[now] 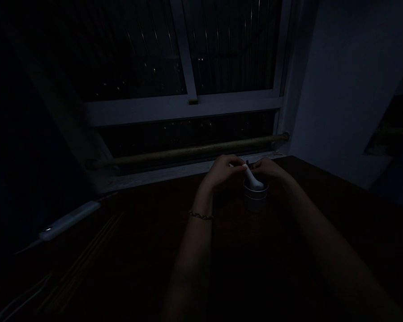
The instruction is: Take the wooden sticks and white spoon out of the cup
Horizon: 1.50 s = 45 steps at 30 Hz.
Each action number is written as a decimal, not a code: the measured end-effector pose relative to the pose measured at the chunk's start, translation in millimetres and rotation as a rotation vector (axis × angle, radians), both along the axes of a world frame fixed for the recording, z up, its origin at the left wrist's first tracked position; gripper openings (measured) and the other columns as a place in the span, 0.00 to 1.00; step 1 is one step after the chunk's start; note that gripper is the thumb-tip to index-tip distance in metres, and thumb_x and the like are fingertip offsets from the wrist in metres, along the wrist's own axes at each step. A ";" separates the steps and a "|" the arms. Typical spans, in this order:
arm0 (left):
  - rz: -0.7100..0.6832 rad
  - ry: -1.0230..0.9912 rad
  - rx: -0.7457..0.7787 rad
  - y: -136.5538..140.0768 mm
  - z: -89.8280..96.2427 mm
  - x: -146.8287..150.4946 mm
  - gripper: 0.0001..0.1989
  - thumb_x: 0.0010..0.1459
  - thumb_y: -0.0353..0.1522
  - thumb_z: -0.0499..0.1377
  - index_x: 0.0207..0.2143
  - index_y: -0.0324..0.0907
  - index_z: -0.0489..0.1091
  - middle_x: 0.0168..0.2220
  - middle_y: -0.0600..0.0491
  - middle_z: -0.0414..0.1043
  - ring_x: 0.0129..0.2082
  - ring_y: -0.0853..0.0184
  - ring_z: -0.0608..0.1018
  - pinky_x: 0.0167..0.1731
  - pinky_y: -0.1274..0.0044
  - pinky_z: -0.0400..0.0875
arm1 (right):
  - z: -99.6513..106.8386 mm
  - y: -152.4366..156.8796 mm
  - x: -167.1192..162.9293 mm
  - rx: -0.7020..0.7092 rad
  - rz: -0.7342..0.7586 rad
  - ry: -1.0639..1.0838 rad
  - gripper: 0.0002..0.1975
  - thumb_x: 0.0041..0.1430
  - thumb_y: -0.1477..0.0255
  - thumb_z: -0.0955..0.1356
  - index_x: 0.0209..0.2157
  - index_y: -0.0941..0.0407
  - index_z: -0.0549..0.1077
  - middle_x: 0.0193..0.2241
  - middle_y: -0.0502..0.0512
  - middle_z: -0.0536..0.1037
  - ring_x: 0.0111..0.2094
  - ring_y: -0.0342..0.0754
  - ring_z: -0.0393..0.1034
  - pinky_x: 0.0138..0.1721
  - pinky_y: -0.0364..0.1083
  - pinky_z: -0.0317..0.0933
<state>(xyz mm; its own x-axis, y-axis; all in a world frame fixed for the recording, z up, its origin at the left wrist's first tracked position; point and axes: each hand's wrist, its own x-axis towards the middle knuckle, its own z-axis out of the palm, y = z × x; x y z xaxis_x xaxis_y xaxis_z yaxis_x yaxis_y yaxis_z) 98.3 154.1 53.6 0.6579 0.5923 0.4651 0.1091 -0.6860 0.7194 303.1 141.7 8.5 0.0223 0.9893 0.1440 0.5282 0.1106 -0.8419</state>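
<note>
A white soup spoon [254,181] slants down into a round metal cup [255,202] on the dark table. My left hand [224,171] pinches the spoon's upper end with thumb and fingers, just left of the cup. Beyond the cup's rim, my right hand [267,168] has its fingers closed near a small dark piece [249,165]; what that piece is cannot be made out in the gloom. The inside of the cup is too dark to see.
To the left lies a white power strip [70,220] on the brown table [147,250], with thin sticks [87,250] and a pale cable [27,297] nearer. Behind the table are a rail [195,150] and a barred window. A wall stands at right.
</note>
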 end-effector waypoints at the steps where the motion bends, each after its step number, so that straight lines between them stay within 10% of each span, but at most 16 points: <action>1: 0.027 -0.026 0.036 -3.0 5.9 -4.9 0.06 0.50 0.31 0.61 0.30 0.36 0.72 0.30 0.53 0.71 0.31 0.71 0.71 0.31 0.80 0.63 | 1.0 -0.2 0.3 -0.002 -0.012 -0.002 0.18 0.34 0.61 0.70 0.17 0.63 0.66 0.15 0.48 0.58 0.18 0.37 0.50 0.19 0.40 0.42; 10: 0.261 -0.304 0.125 -43.4 48.6 -57.0 0.09 0.52 0.35 0.59 0.33 0.37 0.69 0.32 0.53 0.71 0.34 0.70 0.72 0.35 0.79 0.66 | 29.6 -13.7 4.7 0.103 -0.111 -0.060 0.22 0.36 0.56 0.71 0.20 0.63 0.70 0.17 0.50 0.63 0.20 0.39 0.54 0.21 0.40 0.47; 23: 0.848 0.066 0.158 -45.6 45.8 -181.6 0.09 0.52 0.35 0.57 0.27 0.38 0.62 0.27 0.54 0.70 0.28 0.68 0.73 0.27 0.79 0.64 | 87.7 -86.4 -33.2 0.603 -0.343 0.197 0.15 0.37 0.63 0.74 0.22 0.61 0.74 0.20 0.52 0.68 0.22 0.40 0.57 0.25 0.42 0.49; 34: 1.298 0.265 0.161 -56.2 52.7 -273.3 0.09 0.53 0.35 0.58 0.26 0.38 0.66 0.24 0.57 0.66 0.25 0.72 0.69 0.23 0.80 0.56 | 4.6 -17.6 -259.4 -0.060 0.020 0.926 0.15 0.36 0.70 0.74 0.21 0.63 0.66 0.21 0.50 0.67 0.24 0.40 0.62 0.25 0.40 0.58; 45: 1.264 0.213 0.033 -73.1 49.9 -297.7 0.11 0.53 0.37 0.57 0.28 0.37 0.66 0.26 0.56 0.65 0.25 0.72 0.67 0.23 0.81 0.57 | -73.7 36.5 -434.7 -0.536 -0.026 0.967 0.13 0.41 0.83 0.70 0.28 0.62 0.63 0.26 0.52 0.70 0.23 0.43 0.66 0.24 0.44 0.66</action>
